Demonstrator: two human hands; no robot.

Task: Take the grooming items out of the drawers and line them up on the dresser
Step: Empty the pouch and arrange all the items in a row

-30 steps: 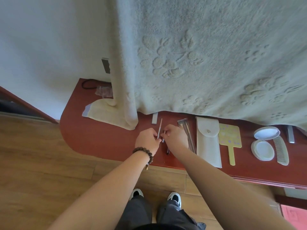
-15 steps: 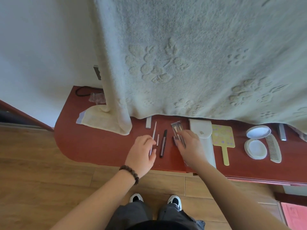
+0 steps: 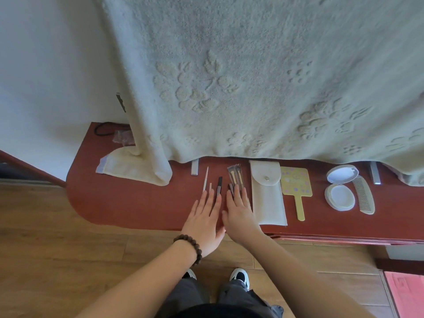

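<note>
Both hands flat and spread on the red table (image 3: 142, 203), holding nothing. Left hand (image 3: 204, 220) with fingertips (image 3: 218, 198) touching the near ends of the thin white stick (image 3: 205, 180) and the dark nail file (image 3: 219, 185); right hand (image 3: 241, 214) with fingers over the near end of the clear packet of small brushes (image 3: 235, 176). Probably nudging these to make the row even. To the right, in line: white pouch (image 3: 267, 193), yellow hand mirror (image 3: 296, 188), open round compact (image 3: 340, 187), comb (image 3: 364, 196). All light things. Stick and file thin and stiff, lying flat, so hard to lift from above; better to pinch at one end or slide by the tip. Packet slippery, soft film; best taken at the edges. Compact and mirror likely fragile; lift by rim and handle. Large towel (image 3: 252, 76) hanging over the back of the row, hiding some far ends.
</note>
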